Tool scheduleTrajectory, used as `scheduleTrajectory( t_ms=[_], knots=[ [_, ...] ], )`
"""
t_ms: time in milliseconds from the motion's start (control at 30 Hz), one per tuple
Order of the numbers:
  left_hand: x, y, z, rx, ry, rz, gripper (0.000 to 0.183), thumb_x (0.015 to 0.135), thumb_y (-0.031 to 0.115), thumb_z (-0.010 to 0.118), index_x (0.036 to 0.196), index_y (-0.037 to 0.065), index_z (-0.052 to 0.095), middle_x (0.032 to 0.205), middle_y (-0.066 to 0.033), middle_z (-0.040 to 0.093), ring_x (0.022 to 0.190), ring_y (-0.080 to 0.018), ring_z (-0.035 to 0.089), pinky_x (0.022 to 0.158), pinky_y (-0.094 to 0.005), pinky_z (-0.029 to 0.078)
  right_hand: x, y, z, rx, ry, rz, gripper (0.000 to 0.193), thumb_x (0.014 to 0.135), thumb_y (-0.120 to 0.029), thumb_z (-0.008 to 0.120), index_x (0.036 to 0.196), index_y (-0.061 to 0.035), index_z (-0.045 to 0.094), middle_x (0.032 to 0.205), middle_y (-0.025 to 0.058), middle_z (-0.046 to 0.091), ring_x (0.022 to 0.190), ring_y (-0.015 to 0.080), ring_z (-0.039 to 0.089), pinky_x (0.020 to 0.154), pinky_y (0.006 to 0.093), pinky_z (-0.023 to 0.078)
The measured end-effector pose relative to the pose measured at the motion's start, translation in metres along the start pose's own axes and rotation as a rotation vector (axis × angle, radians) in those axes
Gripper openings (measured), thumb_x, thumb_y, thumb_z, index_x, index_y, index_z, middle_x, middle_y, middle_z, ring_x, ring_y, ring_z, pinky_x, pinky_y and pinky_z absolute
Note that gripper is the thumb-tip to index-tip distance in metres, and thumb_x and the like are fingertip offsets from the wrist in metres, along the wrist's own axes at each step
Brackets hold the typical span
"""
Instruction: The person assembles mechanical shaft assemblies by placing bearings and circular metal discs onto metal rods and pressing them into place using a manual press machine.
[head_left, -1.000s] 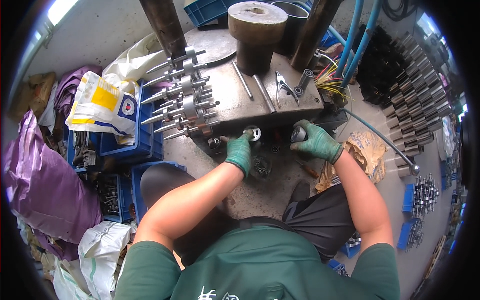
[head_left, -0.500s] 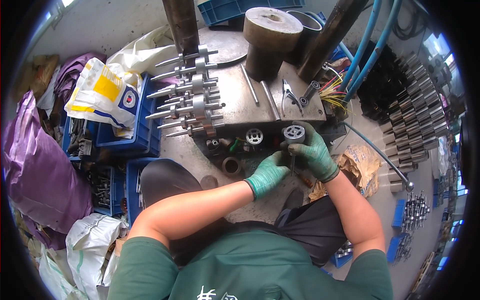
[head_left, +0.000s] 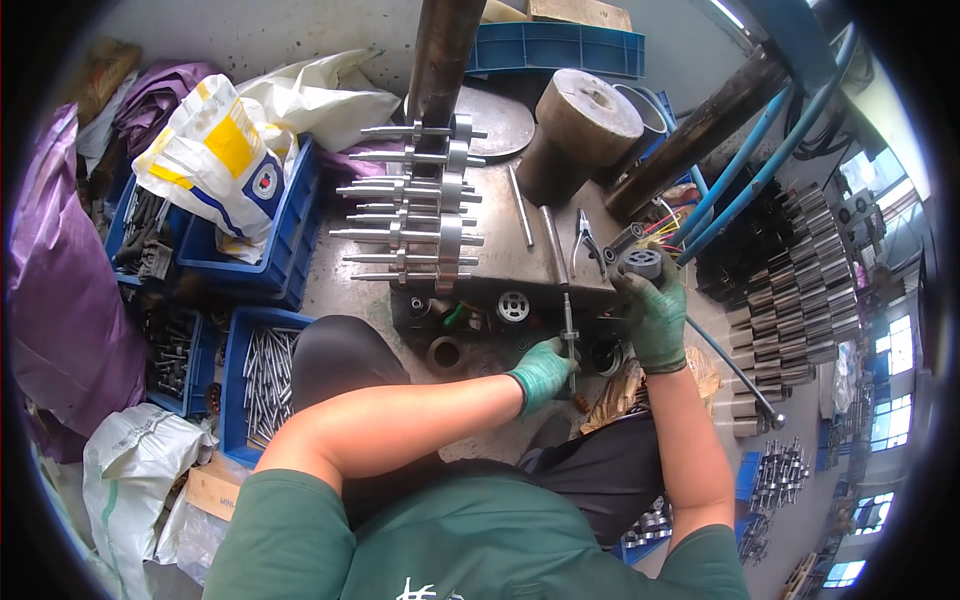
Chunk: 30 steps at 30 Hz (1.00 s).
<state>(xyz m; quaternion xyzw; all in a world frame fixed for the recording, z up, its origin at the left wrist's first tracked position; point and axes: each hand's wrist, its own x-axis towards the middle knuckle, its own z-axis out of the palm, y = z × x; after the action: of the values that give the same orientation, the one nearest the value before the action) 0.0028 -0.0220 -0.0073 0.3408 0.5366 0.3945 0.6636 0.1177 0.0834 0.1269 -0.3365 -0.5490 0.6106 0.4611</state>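
Observation:
My left hand [head_left: 545, 376], in a green glove, is closed round a slim stepped metal shaft [head_left: 570, 325], which stands roughly upright. To its right, my gloved right hand [head_left: 659, 322] grips a round grey metal part with a slotted face [head_left: 643, 263], held up by the bench's right corner. Just beyond it lie a small dark cylinder [head_left: 628, 238] and pliers [head_left: 585, 247] on the metal bench [head_left: 495, 225]. A similar slotted round part [head_left: 513, 306] sits below the bench's front edge. Several shafts with discs [head_left: 450, 240] are lined up along the bench's left side.
Two bare rods [head_left: 552, 245] and a heavy steel block [head_left: 585, 125] are on the bench. At left, a blue crate [head_left: 235, 380] holds many shafts. Stacked metal cylinders [head_left: 800, 285] stand at right, near a lever with a ball end [head_left: 745, 385]. Brown paper [head_left: 612, 398] lies below my hands.
My hands have moved apart. The right has gone right with the slotted part, while the left now shows the shaft separate from it. The head view has shifted.

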Motion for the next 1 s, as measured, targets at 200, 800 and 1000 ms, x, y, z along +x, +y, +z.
scheduleTrajectory(
  t_ms=[200, 800, 1000],
  knots=[
    [0.005, 0.014, -0.001, -0.322, -0.064, -0.183, 0.025, 0.100, 0.010, 0.063, 0.125, 0.005, 0.061, 0.105, -0.0119, 0.072, 0.085, -0.0257, 0.072, 0.068, -0.0407, 0.064, 0.054, -0.061, 0.023, -0.263, -0.029, -0.164, 0.071, 0.089, -0.004, 0.078, 0.151, 0.0052, 0.045, 0.123, 0.0106, 0.063, 0.104, 0.0185, 0.067, 0.090, 0.0318, 0.062],
    [0.028, 0.047, -0.027, 0.015, 0.144, 0.087, 0.043, 0.098, 0.029, 0.072, 0.124, -0.005, 0.070, 0.112, -0.0191, 0.077, 0.103, -0.0272, 0.072, 0.093, -0.0376, 0.054, 0.228, -0.110, 0.079, -1.252, -0.097, -0.430, 0.056, 0.080, -0.035, 0.088, 0.121, 0.0017, 0.074, 0.110, 0.0187, 0.078, 0.101, 0.0288, 0.075, 0.095, 0.0363, 0.057],
    [0.026, 0.046, -0.041, 0.065, 0.144, 0.120, 0.050, 0.096, 0.032, 0.074, 0.128, -0.006, 0.069, 0.117, -0.0212, 0.076, 0.109, -0.0297, 0.072, 0.097, -0.0388, 0.054, 0.210, -0.127, 0.112, -1.400, -0.122, -0.298, 0.052, 0.084, -0.032, 0.083, 0.122, 0.0029, 0.073, 0.118, 0.0204, 0.075, 0.103, 0.0335, 0.074, 0.097, 0.0381, 0.057]
  ],
)
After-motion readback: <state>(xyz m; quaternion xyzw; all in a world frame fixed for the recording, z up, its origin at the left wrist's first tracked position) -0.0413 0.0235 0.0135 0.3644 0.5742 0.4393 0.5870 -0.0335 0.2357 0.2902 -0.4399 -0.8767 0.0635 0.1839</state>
